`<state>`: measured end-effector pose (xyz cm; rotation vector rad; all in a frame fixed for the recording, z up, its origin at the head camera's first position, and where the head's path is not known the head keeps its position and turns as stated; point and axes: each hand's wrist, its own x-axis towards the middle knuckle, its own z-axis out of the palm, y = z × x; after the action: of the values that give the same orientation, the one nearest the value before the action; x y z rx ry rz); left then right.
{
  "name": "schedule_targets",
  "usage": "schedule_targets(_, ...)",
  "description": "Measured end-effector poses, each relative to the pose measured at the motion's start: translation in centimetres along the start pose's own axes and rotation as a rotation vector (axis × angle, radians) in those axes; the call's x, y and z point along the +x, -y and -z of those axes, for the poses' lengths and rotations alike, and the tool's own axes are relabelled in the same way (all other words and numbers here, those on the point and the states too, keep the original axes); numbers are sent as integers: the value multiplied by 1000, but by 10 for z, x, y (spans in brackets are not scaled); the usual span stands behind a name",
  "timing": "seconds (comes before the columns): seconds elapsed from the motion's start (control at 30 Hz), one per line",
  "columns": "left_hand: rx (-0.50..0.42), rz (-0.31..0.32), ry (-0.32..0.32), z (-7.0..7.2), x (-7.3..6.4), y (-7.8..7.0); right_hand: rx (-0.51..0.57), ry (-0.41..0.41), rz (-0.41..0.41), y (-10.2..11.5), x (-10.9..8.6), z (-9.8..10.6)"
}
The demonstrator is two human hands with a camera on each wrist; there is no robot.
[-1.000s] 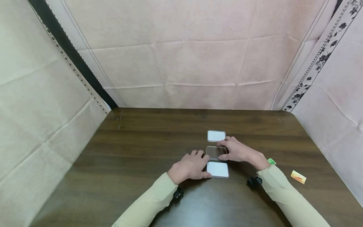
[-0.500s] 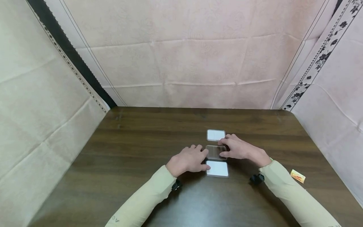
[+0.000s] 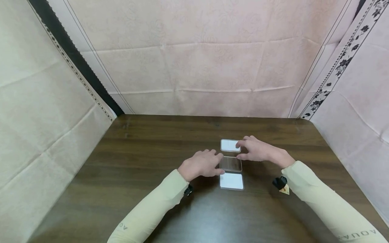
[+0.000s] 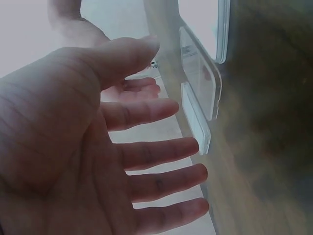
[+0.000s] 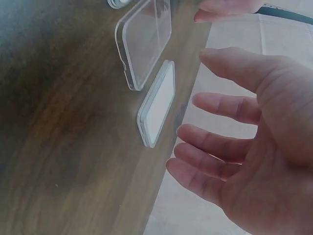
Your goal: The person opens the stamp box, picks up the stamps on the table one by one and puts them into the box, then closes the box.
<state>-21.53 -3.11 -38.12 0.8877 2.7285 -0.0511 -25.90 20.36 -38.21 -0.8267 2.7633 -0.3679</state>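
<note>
Three flat rectangular cases lie in a column on the table. The far case (image 3: 229,145) and the near case (image 3: 232,181) look white, while the middle case (image 3: 231,164) is see-through with wood showing beneath it. My left hand (image 3: 204,164) hovers at the left side of the middle case, fingers extended and nothing in the palm, as the left wrist view confirms. On the other side, my right hand (image 3: 258,150) is over the right ends of the far and middle cases. Its fingers are spread and loosely bent, with a gap to the cases in the right wrist view.
A small yellowish card (image 3: 284,189) shows partly under my right forearm, beside the black wrist camera (image 3: 280,182). The brown wooden table (image 3: 152,135) ends at pale hanging cloth (image 3: 194,77) behind and on both sides.
Both hands have lifted off the middle case and shifted slightly away from me. My right arm has swung over the small cards; the green one is now hidden.
</note>
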Motion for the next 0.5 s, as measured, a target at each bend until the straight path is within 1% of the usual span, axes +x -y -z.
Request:
schedule_targets(0.17, 4, -9, -24, 6, 7, 3, 10, 2, -7, -3, 3, 8)
schedule_targets(0.33, -27, -28, -24, 10, 15, 8, 43, 4, -15, -8, 7, 10)
schedule_targets(0.5, -53, -19, -34, 17, 21, 12, 76, -10, 12, -10, 15, 10)
